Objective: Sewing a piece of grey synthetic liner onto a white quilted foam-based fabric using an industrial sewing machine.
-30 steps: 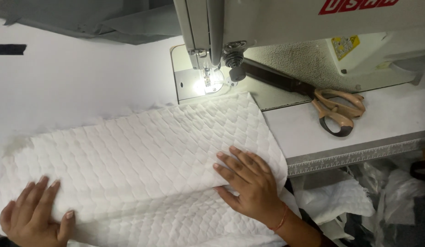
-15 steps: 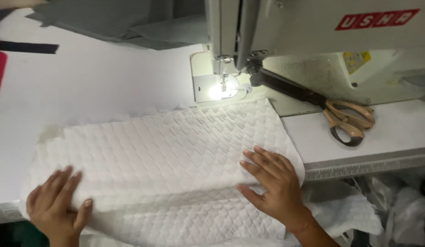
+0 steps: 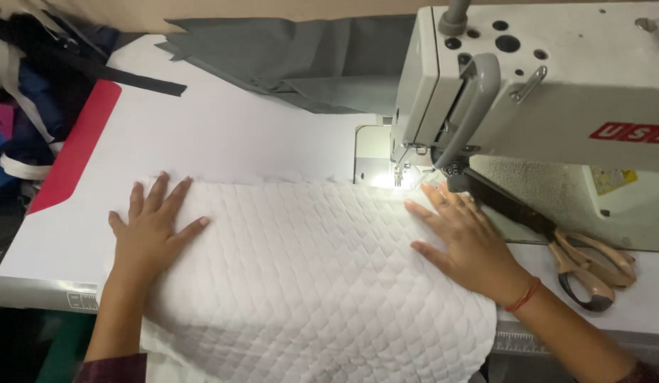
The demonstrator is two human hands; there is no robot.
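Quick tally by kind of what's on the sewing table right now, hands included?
Hands: 2, left hand and right hand, both flat on the quilted fabric
White quilted fabric: 1
Sewing machine: 1
Scissors: 1
Grey cloth: 1
Total: 6

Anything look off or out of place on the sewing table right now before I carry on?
Nothing stands out. The white quilted fabric lies flat under the left hand and right hand, its far edge near the needle. Scissors rest beside it.
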